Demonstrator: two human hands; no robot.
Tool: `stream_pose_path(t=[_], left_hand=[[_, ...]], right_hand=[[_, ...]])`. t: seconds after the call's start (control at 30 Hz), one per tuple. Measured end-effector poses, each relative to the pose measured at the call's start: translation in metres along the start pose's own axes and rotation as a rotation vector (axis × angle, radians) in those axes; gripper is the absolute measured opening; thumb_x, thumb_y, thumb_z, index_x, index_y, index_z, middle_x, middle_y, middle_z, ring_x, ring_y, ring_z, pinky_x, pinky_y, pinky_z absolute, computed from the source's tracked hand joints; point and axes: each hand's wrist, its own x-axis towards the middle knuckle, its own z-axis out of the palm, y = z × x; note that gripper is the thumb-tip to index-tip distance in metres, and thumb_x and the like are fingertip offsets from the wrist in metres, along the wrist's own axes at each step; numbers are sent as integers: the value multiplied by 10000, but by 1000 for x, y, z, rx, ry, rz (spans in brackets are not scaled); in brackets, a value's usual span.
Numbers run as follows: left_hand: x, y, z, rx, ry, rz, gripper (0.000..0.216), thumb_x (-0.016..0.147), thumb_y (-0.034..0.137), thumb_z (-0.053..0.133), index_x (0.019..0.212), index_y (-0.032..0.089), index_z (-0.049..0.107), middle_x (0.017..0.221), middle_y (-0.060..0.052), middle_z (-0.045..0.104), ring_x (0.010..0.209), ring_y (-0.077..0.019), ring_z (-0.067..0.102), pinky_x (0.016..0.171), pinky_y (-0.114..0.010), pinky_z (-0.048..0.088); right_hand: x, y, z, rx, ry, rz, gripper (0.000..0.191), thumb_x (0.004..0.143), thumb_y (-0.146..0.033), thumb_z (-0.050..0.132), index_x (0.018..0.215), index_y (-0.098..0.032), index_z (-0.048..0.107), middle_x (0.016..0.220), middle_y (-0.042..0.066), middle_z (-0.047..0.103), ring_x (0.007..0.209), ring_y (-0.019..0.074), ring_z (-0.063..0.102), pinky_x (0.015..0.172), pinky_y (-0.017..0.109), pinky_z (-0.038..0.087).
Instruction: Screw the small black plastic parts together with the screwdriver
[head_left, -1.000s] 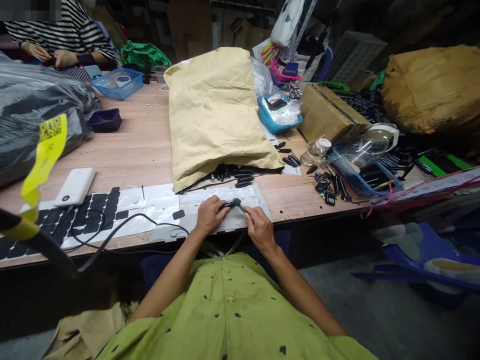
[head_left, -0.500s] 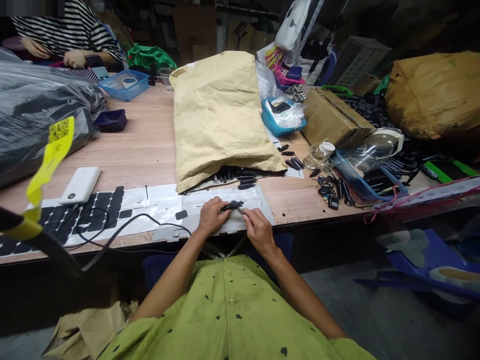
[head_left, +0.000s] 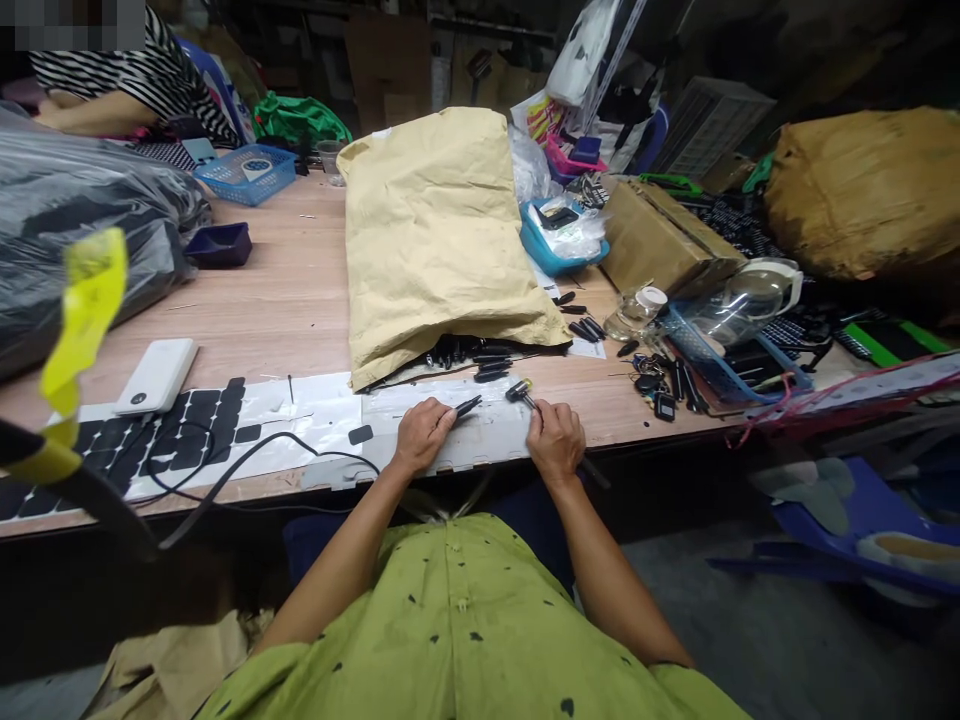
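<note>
My left hand (head_left: 424,434) is closed on a slim black pointed piece (head_left: 468,406), whose tip points right over the pale work sheet (head_left: 439,448). What kind of piece it is, I cannot make out. To its right, my right hand (head_left: 556,440) grips the handle of a small hammer (head_left: 519,391) with a dark head and a yellowish end. The hammer head is apart from the black piece. Just beyond, several similar black pieces (head_left: 492,366) lie at the mouth of a large tan paper sack (head_left: 435,240).
At the left lie a white power bank (head_left: 157,376) with a black cable and a sheet of black stickers (head_left: 206,420). A blue basket (head_left: 739,355), a glass jar (head_left: 636,312) and keys (head_left: 651,375) stand at the right. A co-worker in a striped shirt (head_left: 161,75) sits across the table.
My right hand has moved right with the hammer, whose head was over the black piece and is now away from it. My left hand has stayed nearly in place.
</note>
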Motion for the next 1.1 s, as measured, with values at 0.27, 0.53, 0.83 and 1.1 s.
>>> stream_pose_path(t=[0.27, 0.53, 0.83, 1.1], left_hand=[[-57, 17, -5, -123, -200, 305, 292, 1013, 372, 428, 1128, 226, 654, 944, -47, 713, 832, -180, 644, 766, -304, 479], [-85, 7, 15, 140, -223, 581, 272, 984, 215, 409, 1102, 193, 653, 763, -63, 704, 713, -185, 644, 716, -317, 482], [-104, -22, 29, 227, -344, 97, 289, 975, 319, 483, 1180, 254, 677, 856, -76, 765, 720, -219, 726, 611, -267, 504], [-96, -12, 20, 121, -543, -59, 283, 881, 279, 607, 1145, 296, 707, 957, -69, 779, 909, -262, 731, 741, -316, 530]], right_hand=[[2, -6, 0, -10, -25, 14, 226, 910, -206, 517, 1038, -211, 702, 889, 84, 583, 841, 240, 472, 719, 343, 330], [1, -8, 1, -37, -1, 2, 220, 906, -207, 512, 1026, -218, 695, 883, 75, 576, 839, 234, 469, 725, 342, 334], [1, -11, 3, -21, -26, 16, 234, 905, -203, 513, 1051, -206, 695, 895, 87, 573, 862, 245, 463, 711, 340, 320], [0, -12, 3, -26, -19, 7, 231, 905, -199, 509, 1042, -213, 695, 890, 85, 571, 852, 244, 463, 713, 343, 324]])
